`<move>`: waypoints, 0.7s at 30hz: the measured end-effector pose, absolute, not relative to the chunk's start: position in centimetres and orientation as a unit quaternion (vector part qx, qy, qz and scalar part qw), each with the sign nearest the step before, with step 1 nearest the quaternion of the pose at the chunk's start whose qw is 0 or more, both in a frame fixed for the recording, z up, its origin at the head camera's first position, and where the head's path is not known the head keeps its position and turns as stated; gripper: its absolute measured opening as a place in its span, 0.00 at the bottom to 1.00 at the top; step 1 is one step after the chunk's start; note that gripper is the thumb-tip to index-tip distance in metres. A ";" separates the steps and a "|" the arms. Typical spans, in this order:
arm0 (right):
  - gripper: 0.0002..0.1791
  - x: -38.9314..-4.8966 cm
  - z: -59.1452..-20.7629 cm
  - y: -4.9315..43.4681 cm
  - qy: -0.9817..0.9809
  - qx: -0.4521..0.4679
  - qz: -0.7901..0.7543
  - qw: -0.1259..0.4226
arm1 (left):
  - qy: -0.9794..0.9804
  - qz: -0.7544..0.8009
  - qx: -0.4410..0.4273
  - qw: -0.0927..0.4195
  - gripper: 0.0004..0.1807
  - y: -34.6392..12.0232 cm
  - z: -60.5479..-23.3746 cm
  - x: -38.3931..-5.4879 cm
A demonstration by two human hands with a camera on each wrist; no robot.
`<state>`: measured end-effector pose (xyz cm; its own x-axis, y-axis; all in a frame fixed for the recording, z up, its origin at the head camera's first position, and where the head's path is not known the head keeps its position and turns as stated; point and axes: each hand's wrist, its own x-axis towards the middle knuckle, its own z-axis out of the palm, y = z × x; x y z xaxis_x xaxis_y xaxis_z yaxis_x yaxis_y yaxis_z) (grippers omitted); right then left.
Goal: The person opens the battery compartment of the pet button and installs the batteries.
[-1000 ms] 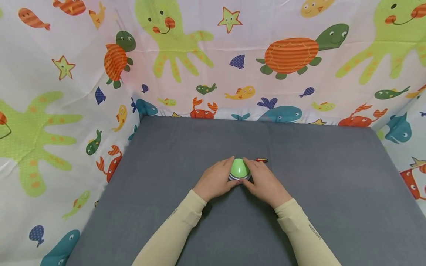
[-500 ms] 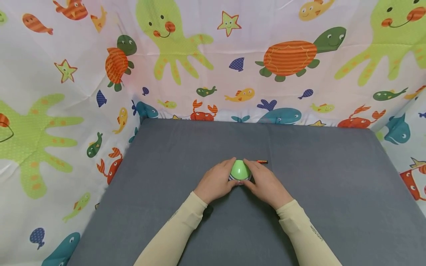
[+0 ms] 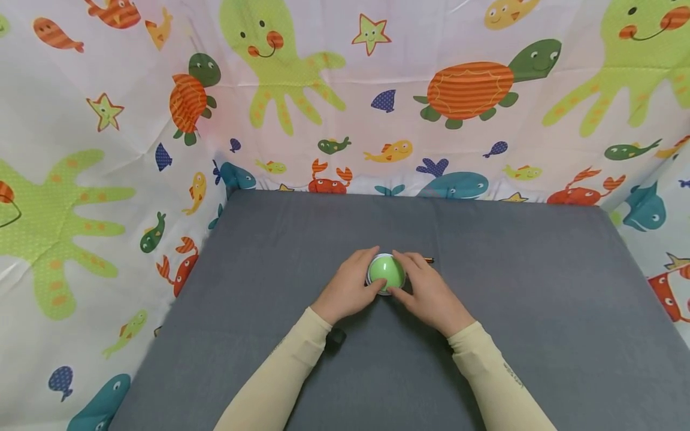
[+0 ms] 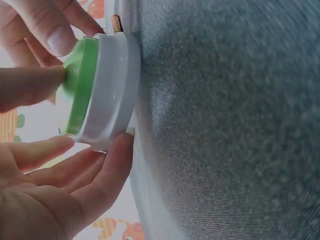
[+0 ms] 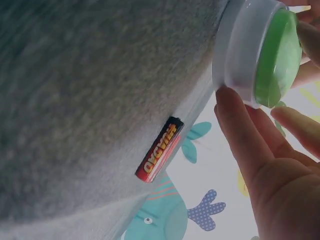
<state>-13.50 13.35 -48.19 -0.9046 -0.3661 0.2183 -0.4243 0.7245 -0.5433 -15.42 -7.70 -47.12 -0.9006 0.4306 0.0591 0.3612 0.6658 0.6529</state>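
Both hands, left hand (image 3: 347, 291) and right hand (image 3: 429, 294), hold the green push button (image 3: 386, 273) between them. Its dome faces up, base flat on the grey mat (image 3: 539, 311). A battery (image 5: 160, 156) lies just beyond the right fingers.

We saw two bare hands, the left hand (image 3: 347, 288) and the right hand (image 3: 429, 294), each coming out of a close-fitting, pale cream sleeve that ended at the wrist. The left sleeve (image 3: 275, 377) entered from about 7 o'clock and the right sleeve (image 3: 496, 377) from about 5 o'clock. Both sleeves carried a small line of dark lettering along the forearm, too small to read. The fingernails were short and unpainted.
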 end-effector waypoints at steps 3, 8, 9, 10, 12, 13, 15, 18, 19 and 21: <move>0.42 -13.6 -48.3 13.5 -0.925 0.217 0.307 0.051 | 0.910 0.354 0.212 0.045 0.39 -7.7 -47.0 -15.4; 0.42 -13.7 -48.0 14.1 -0.929 0.176 0.325 0.035 | 0.905 0.358 0.226 0.034 0.42 -7.3 -46.6 -15.4; 0.42 -13.8 -47.9 14.1 -0.929 0.166 0.328 0.030 | 0.905 0.358 0.228 0.032 0.43 -7.3 -46.6 -15.5; 0.42 -13.8 -47.7 14.2 -0.930 0.160 0.329 0.025 | 0.904 0.359 0.230 0.030 0.43 -7.2 -46.5 -15.5; 0.42 -13.9 -47.5 14.3 -0.932 0.155 0.328 0.019 | 0.903 0.362 0.231 0.029 0.43 -7.1 -46.4 -15.6; 0.43 -13.9 -47.4 14.3 -0.932 0.155 0.328 0.020 | 0.902 0.364 0.229 0.029 0.44 -7.1 -46.3 -15.6; 0.43 -13.9 -47.3 14.3 -0.931 0.157 0.327 0.028 | 0.902 0.366 0.228 0.031 0.44 -7.1 -46.3 -15.5; 0.45 -13.8 -47.3 14.3 -0.927 0.160 0.336 0.039 | 0.901 0.367 0.228 0.032 0.45 -7.2 -46.4 -15.4; 0.45 -13.7 -47.3 14.2 -0.925 0.163 0.339 0.043 | 0.902 0.366 0.227 0.031 0.45 -7.3 -46.5 -15.4; 0.45 -13.5 -47.4 14.2 -0.922 0.170 0.343 0.053 | 0.902 0.365 0.228 0.028 0.45 -7.4 -46.7 -15.3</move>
<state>-13.50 14.17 -47.40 -0.9369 -0.2769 0.2135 -0.3491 0.7070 -0.6151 -15.26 -7.36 -46.69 -0.8946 0.4318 0.1153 0.3907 0.6304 0.6707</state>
